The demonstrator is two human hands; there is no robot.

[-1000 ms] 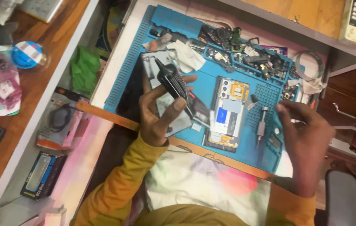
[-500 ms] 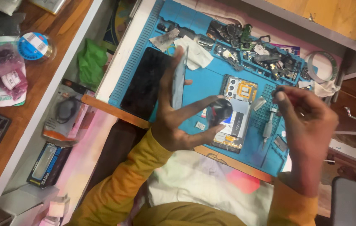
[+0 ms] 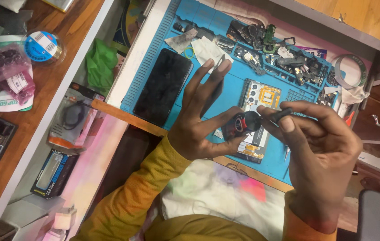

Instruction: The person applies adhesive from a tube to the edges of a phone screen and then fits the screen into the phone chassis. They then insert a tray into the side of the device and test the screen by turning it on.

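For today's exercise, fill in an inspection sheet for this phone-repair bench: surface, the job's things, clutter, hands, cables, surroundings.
Surface: blue repair mat lying on a pale desk.
Job's things: small black and red tool held over an opened phone body; detached dark screen panel lies flat on the mat's left part.
Clutter: heap of small dark phone parts along the mat's far edge; white scraps.
Hands: left hand has thumb on the tool, fingers spread; right hand pinches its dark tip.
Cables: nothing seen.
Surroundings: green cloth, tape roll, packaged goods at left.
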